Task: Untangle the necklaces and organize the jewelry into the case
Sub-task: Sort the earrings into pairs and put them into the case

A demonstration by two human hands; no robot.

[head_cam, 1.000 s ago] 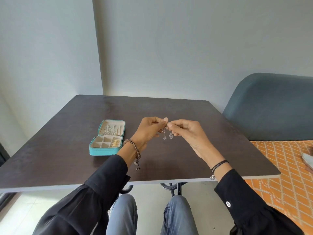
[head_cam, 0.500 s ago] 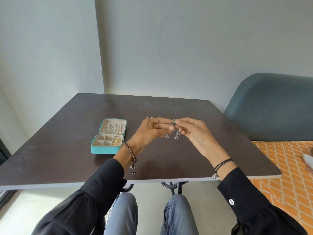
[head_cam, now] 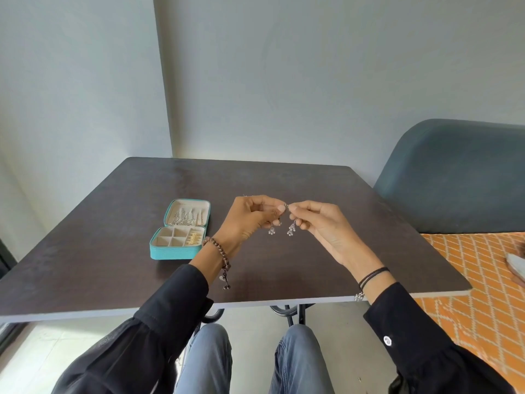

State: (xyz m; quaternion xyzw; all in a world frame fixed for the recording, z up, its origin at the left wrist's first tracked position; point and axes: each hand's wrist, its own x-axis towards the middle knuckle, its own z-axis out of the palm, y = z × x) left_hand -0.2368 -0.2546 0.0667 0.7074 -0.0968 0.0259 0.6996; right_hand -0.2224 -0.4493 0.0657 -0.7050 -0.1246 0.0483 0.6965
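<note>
Above the middle of the dark table (head_cam: 113, 251), my left hand (head_cam: 250, 217) and my right hand (head_cam: 318, 223) meet fingertip to fingertip. Each pinches a small piece of silver jewelry (head_cam: 291, 229). Two little silver clusters dangle below the fingers, the left one (head_cam: 272, 230) slightly shorter. Whether the pieces are joined I cannot tell. A teal jewelry case (head_cam: 179, 251) lies open to the left of my left wrist. Silver pieces hang in its lid and gold pieces sit in one right compartment.
A grey-blue upholstered chair back (head_cam: 454, 177) stands at the table's right. An orange patterned cover (head_cam: 488, 280) lies below it. Pale walls meet in a corner behind the table. My knees in jeans show under the near edge.
The hands have drawn slightly apart, so the two dangling clusters hang further from each other. Both hands stay above the same spot.
</note>
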